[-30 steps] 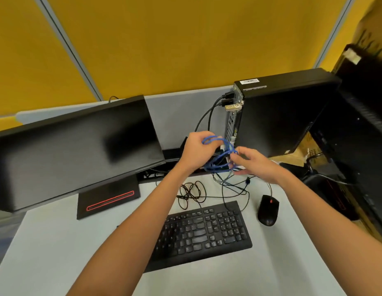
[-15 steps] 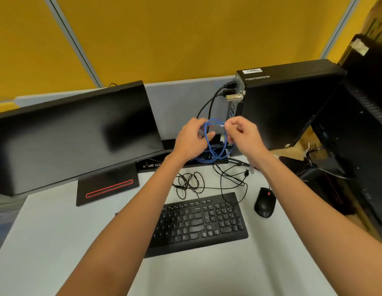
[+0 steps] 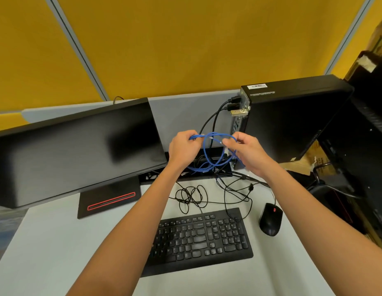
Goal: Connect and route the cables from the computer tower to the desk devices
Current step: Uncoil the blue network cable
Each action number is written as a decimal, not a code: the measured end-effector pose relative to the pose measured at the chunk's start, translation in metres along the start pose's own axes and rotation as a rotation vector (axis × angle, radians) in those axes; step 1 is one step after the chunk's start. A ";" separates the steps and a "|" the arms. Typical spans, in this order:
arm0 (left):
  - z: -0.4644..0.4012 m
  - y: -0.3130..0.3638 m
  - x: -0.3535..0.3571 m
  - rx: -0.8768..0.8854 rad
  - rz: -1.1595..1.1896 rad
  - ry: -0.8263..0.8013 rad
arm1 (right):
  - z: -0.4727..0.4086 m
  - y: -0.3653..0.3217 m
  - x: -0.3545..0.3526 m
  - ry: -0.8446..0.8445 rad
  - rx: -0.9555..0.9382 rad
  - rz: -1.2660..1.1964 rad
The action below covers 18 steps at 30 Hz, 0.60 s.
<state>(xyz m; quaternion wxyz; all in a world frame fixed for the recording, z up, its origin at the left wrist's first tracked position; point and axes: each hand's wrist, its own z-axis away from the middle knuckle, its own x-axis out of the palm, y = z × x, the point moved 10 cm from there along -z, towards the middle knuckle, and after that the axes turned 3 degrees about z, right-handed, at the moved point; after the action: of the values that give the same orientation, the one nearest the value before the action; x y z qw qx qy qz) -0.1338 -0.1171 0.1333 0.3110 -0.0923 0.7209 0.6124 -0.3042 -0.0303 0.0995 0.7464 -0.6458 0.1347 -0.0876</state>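
Left hand (image 3: 182,149) now grips one end of the blue cable (image 3: 209,150), fingers curled round it. Loops pulled wider than half a second ago, coil opening above the desk. Right hand (image 3: 248,152) pinches the other strand beside the tower (image 3: 292,118). Unplugged, judging by the slack.

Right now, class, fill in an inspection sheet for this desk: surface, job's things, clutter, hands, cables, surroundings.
Surface: pale desk.
Job's things: tower upright at right rear; monitor at left; keyboard in front; mouse right of the keyboard.
Clutter: nothing seen.
Hands: left hand and right hand each grip the blue cable, held off the desk.
Cables: black cables plugged into the tower's back; thin black wires tangled behind the keyboard.
Surroundings: yellow partition behind.
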 end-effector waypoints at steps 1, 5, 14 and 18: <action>0.000 0.000 -0.005 0.011 -0.058 0.026 | 0.000 0.000 -0.008 0.050 -0.015 0.082; 0.003 -0.002 0.004 0.009 -0.211 -0.057 | 0.005 -0.005 -0.001 -0.052 -0.043 0.331; 0.005 -0.005 -0.001 -0.095 -0.106 -0.059 | 0.011 -0.032 0.035 -0.331 -0.205 0.532; 0.003 -0.026 -0.042 -0.256 0.125 0.131 | 0.024 -0.017 0.025 -0.541 -0.199 0.866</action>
<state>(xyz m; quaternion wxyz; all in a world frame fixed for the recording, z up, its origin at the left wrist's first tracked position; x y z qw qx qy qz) -0.0862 -0.1308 0.1350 0.2102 -0.1258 0.6602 0.7101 -0.2723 -0.0184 0.1174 0.6572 -0.5984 0.1997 0.4126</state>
